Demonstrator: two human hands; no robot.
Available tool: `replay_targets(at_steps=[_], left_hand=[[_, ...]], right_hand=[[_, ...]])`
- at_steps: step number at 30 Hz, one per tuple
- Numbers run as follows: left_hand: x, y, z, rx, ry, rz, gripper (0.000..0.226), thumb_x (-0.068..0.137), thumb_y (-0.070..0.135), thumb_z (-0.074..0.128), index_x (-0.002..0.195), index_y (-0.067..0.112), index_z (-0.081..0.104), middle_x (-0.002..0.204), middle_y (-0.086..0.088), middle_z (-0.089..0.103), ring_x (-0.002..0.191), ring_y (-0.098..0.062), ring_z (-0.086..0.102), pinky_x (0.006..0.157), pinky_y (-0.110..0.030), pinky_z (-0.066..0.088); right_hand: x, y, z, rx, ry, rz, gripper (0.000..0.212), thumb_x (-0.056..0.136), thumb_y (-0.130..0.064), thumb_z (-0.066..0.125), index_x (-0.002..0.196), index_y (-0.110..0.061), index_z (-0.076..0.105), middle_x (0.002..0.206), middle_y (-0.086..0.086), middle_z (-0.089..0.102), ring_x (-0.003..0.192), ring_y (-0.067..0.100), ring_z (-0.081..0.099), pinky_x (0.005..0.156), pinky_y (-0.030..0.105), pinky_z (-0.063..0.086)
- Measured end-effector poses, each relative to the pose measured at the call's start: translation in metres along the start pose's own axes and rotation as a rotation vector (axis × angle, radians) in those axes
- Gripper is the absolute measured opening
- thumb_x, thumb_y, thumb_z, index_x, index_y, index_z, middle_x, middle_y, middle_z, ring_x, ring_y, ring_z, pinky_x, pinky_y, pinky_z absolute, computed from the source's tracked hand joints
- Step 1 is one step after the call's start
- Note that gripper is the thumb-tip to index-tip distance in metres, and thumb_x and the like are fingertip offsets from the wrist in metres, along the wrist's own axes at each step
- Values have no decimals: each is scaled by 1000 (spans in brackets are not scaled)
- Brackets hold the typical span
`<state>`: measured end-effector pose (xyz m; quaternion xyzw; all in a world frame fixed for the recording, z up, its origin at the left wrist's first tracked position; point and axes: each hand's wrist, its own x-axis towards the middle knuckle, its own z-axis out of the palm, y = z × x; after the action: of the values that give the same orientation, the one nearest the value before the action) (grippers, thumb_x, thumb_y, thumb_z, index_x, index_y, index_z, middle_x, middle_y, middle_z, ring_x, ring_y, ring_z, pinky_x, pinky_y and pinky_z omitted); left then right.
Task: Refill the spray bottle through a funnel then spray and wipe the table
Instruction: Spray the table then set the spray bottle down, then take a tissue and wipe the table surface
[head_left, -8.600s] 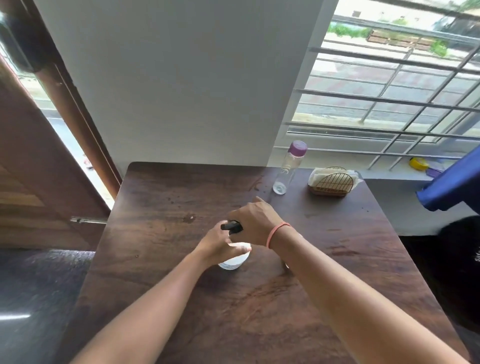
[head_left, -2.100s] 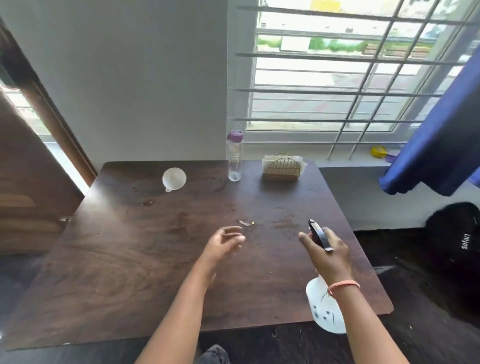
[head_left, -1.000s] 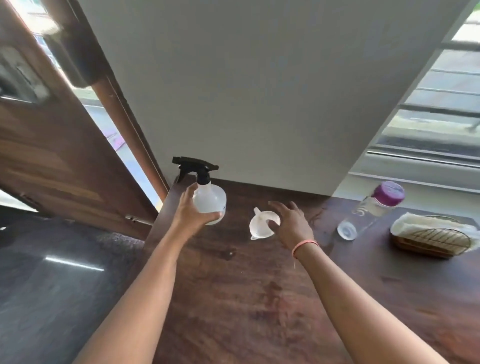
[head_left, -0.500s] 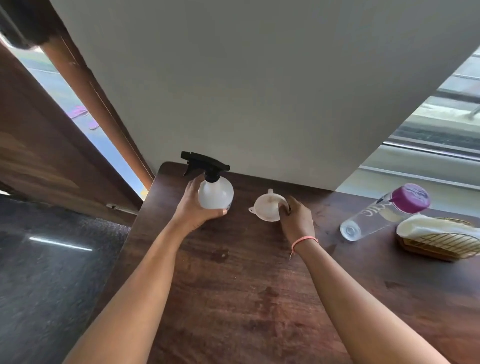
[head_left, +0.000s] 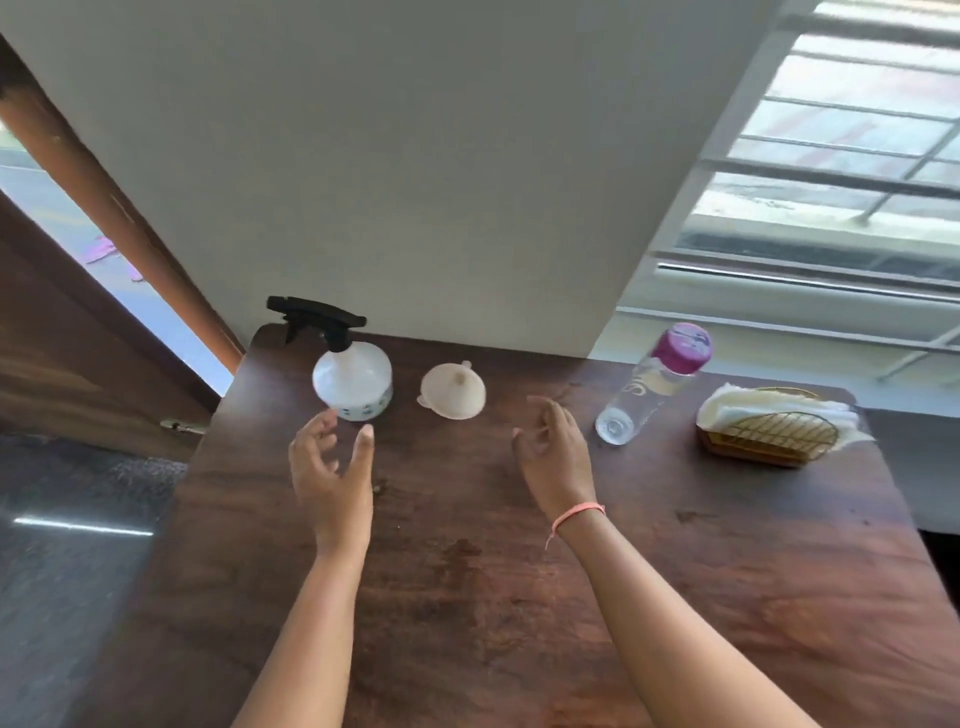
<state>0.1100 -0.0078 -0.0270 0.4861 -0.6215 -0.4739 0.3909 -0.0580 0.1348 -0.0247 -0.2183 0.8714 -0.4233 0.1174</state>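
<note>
Dark wooden table (head_left: 571, 597) fills the view below a grey wall and barred window. At its far edge stand the spray bottle (head_left: 352, 382), the white funnel (head_left: 453, 391) just beside it, a purple-capped water bottle (head_left: 652, 384) and a cloth-filled wire basket (head_left: 774, 431). Left hand (head_left: 332, 467) and right hand (head_left: 556, 452) hover with fingers loose, holding nothing.

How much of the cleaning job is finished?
Hard to say what is finished. The spray bottle stands capped beside the funnel near the wall. In hand: nothing; the left hand and right hand are empty. No wiping shows; the cloths sit in the basket.
</note>
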Motion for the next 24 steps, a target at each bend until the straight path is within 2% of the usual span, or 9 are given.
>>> replay_targets(at_steps=[1,3,5,7,11,14,16,20,24], left_hand=[[-18,2,7,-18,7,17,28,89,27,67,116,24,58,114,13,52,103,-13,56,88,-34,53],[-53,10,26,-24,-45,66,14,91,19,64,103,26,62,105,9,56,91,-17,59,79,-29,51],[-88,23,51,-8,-133,106,15,90,14,64,95,28,64,100,5,59,85,-15,60,74,-18,48],[-120,38,76,14,-241,148,17,89,10,65,92,26,67,97,5,62,85,-11,60,72,-12,46],[-175,71,139,20,-459,208,17,88,9,66,92,24,71,93,10,66,85,-8,63,74,-12,46],[-200,88,195,33,-621,193,14,88,13,67,95,23,74,95,8,70,83,-3,65,71,-12,48],[-211,94,233,80,-675,190,14,88,16,67,97,25,74,94,9,71,81,-2,65,70,-13,49],[-220,98,287,90,-523,162,22,86,14,68,105,24,64,93,10,68,78,3,62,70,-14,47],[-221,95,307,81,-404,60,35,91,15,61,124,22,50,97,5,61,72,-2,59,68,-17,47]], right_hand=[[-7,6,-12,12,28,-18,32,82,-14,64,114,-19,61,104,-2,60,93,17,58,89,38,49],[-19,20,-42,35,90,-23,22,82,-10,64,102,-19,66,90,-3,62,82,15,58,82,36,51],[-25,38,-75,55,159,-29,16,81,-7,65,94,-17,67,84,-1,63,77,18,60,76,38,52],[-28,57,-106,70,231,-48,12,81,-6,66,89,-15,69,81,-2,65,72,15,61,71,38,54],[-22,99,-177,52,363,-61,10,80,-6,71,84,-16,70,80,-4,67,68,11,61,69,29,52],[-6,129,-221,35,441,-61,10,79,-6,72,85,-14,70,83,-1,65,69,17,61,69,29,51],[6,146,-242,-1,472,-82,10,80,-5,72,87,-12,70,88,2,63,77,22,60,72,29,49],[29,167,-264,-76,412,-160,21,82,-4,69,102,-14,71,103,4,56,98,17,51,87,21,41],[43,176,-268,-52,237,-165,19,88,-13,66,105,-18,72,108,-1,53,79,13,53,78,18,41]])
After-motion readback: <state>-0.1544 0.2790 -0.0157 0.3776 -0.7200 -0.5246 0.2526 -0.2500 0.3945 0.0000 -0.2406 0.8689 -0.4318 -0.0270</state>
